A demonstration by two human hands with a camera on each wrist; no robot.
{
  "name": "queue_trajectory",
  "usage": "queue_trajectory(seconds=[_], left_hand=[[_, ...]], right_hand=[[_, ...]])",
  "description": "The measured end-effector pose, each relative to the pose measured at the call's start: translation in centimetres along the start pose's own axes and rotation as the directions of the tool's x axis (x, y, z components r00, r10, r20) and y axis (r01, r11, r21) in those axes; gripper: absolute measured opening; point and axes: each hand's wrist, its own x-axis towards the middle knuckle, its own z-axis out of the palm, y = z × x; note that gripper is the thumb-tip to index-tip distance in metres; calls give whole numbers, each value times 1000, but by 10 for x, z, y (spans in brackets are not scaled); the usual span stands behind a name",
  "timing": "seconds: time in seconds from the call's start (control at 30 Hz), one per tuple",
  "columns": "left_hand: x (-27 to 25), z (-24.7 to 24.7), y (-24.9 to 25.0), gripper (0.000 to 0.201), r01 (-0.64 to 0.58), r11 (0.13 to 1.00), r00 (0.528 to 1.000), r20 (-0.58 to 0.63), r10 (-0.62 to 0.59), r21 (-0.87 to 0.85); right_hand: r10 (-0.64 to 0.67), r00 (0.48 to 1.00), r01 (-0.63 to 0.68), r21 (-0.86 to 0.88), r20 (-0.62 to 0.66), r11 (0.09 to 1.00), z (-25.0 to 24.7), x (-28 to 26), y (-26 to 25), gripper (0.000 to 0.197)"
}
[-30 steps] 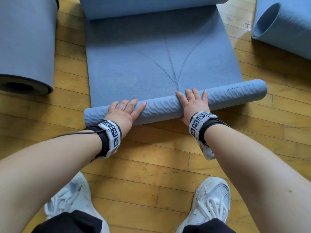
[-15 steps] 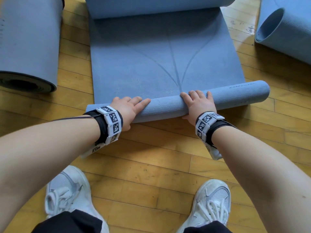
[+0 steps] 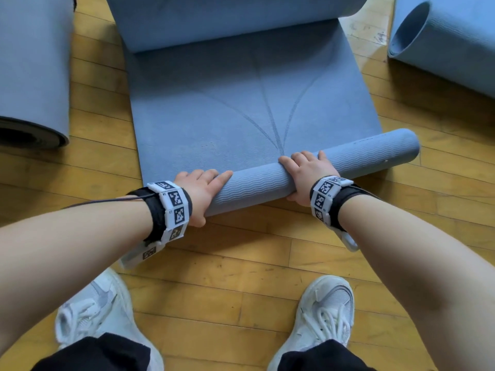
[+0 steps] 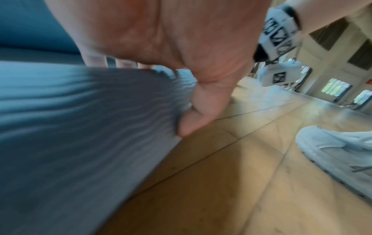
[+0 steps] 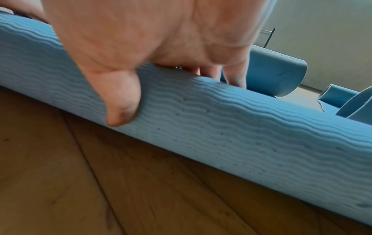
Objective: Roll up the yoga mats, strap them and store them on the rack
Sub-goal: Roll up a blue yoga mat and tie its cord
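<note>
- Three blue mats showing in the head view, going L to R: a fat rolled mat (image 3: 32, 76) is lying at the far left edge on the wood floor (image 3: 241, 263), dark open end facing the person.
- Left hand (image 3: 202, 192) is sitting on the left end of the tight roll (image 3: 257, 183), fingers laid over the top and pointing right-ish, thumb hooking down the near side. Wrist cam is blurry but the thumb (image 4: 199, 114) is pressing into the wavy underside, so it's curling round the roll.
- The yoga mat (image 3: 227, 111) being worked on is lying flat in the middle, curved lines printed on it. Its near end is wound into that roll, running slightly diagonal w/ the right end further away. The far end is curling up into a bigger loose roll at the top of frame.
- Right hand (image 3: 308, 175) is gripping the roll right of centre, fingers draped over the top, thumb (image 5: 122, 101) tucked on the near side. Same curled hold.
- Another rolled mat (image 3: 455, 41) is lying top right, hollow end visible.
- White sneakers (image 3: 325, 317) are standing on the floor near the bottom, well apart from the roll.
</note>
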Motion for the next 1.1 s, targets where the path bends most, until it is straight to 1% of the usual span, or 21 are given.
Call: queue_trajectory(seconds=[0.1,0.23,0.33,0.4,0.47,0.5,0.57,0.63,0.67,0.77,0.8,0.93,1.1], left_hand=[[-8,5,12,105,40,998,997,-74,-36,53],[-19,18,33,99,68,997,995,-79,-66,23],[-18,25,28,104,23,997,995,-100,-15,74],[-19,28,23,110,-20,992,995,-98,32,126],[-18,30,22,112,-24,988,995,-95,39,153],[-18,30,22,111,-17,987,995,-98,34,162],[-15,27,22,101,2,984,995,-97,15,177],[-11,23,21,95,23,986,997,-76,-11,164],[-8,20,20,97,41,987,998,-60,-32,154],[-2,13,15,117,84,985,996,-35,-80,149],[-1,11,13,120,80,985,997,-28,-76,153],[3,1,1,115,16,987,1000,-6,-16,160],[9,-11,-12,115,-56,984,998,8,56,168]], right_hand=[[-7,999,8,-7,39,1000,-3,7,1,94],[21,994,-23,17,112,1000,-8,9,0,104],[96,983,-106,60,155,993,-9,5,-8,105],[127,982,-140,91,137,986,-4,-2,-16,102],[111,989,-118,73,96,990,2,-9,-21,101],[100,992,-105,61,77,993,3,-11,-22,99],[92,995,-94,54,35,994,2,-9,-22,94],[85,996,-85,42,2,996,-1,-2,-21,89],[80,997,-80,35,-6,996,-3,1,-21,88],[56,998,-56,29,-21,998,-5,6,-19,83],[47,999,-46,32,-18,998,-5,7,-18,82],[29,999,-30,76,17,997,-12,16,-13,81],[25,994,-37,110,105,993,-26,25,-8,82]])
